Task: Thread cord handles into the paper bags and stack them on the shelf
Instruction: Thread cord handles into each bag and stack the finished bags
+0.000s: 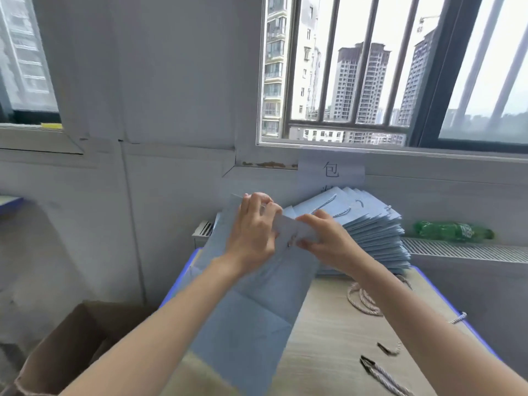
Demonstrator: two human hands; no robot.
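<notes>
Wooden table [337,324], hands pinching paper bag [257,304]

A paper bag [251,310] lies lengthwise on the left part of the table [328,338], its far end raised between the left hand [251,232] and the right hand [328,241]. Behind the hands a stack of bags [371,232] rests at the table's far end below the window [400,81], with a bottle [454,231] to its right. Loose cords [364,302] lie on the table right of the bag, and a cardboard box [65,347] stands left of the table.
</notes>
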